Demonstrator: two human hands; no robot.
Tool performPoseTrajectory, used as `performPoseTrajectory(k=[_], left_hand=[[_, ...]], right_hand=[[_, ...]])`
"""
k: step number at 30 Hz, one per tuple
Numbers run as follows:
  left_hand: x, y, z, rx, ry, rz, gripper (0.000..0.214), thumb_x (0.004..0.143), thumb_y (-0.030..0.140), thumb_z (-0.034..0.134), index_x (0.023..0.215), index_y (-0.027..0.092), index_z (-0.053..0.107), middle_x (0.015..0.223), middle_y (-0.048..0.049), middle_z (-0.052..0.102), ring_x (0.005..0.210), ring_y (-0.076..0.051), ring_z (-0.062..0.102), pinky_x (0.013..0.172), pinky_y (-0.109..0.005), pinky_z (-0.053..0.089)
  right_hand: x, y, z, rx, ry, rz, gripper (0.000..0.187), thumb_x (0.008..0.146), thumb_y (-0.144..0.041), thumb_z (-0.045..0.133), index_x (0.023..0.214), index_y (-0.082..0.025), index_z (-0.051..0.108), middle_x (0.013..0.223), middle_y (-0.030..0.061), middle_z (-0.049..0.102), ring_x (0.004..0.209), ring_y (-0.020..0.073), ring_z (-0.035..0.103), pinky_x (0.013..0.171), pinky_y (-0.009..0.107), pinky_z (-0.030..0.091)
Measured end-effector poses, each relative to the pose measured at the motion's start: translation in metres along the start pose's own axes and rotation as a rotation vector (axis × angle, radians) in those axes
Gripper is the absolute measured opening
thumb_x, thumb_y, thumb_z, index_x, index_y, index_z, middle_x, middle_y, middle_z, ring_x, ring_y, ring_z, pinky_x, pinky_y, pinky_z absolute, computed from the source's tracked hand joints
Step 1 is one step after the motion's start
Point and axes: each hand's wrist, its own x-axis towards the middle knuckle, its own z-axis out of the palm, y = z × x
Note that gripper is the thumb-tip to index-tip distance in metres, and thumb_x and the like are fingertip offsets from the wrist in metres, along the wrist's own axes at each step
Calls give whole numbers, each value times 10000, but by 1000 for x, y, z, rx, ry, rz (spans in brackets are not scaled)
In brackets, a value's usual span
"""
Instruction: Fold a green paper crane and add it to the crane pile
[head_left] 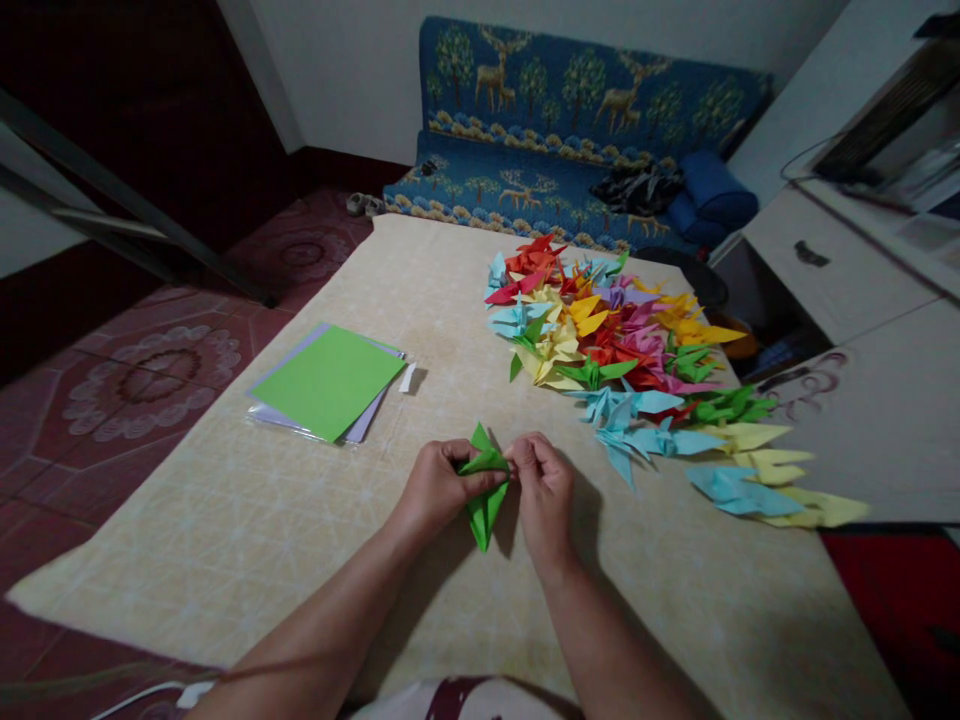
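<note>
A green origami crane [486, 510], folded from paper, is held just above the table in front of me. My left hand [444, 482] pinches its body between thumb and fingers. My right hand [541, 487] is closed on the crane's right side, its fingertips pressed together at a small part that they mostly hide. One green point sticks up beyond the hands and another points down toward me. To the right lies a large group of finished paper cranes [592, 372] in red, yellow, blue, pink, orange and green.
Left of my hands lies a stack of green and purple paper [330, 385] on a clear wrapper, with a small white slip [408, 377] beside it. A cream cloth covers the table [300, 540]. Beyond stand a blue deer-patterned sofa [525, 150] and, at right, a white cabinet [855, 270].
</note>
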Motion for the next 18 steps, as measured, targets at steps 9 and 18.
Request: performPoseTrajectory(k=[9,18], left_hand=[[2,-2,4,-265,325,81,147,614,216,813,653,123,706,613,-5,631,576,-111,547,546,-216,418],[0,-2,8,-321,409,203,95,603,129,799,617,151,708,611,11,630,600,-96,544,571,-198,415]], right_hand=[[-8,-3,3,24,-85,100,259,790,-411,670,799,-192,533,650,-34,524,560,114,509,495,195,397],[-12,3,6,-64,-193,88,291,824,-402,617,663,-177,529,559,-37,478,521,97,443,468,189,336]])
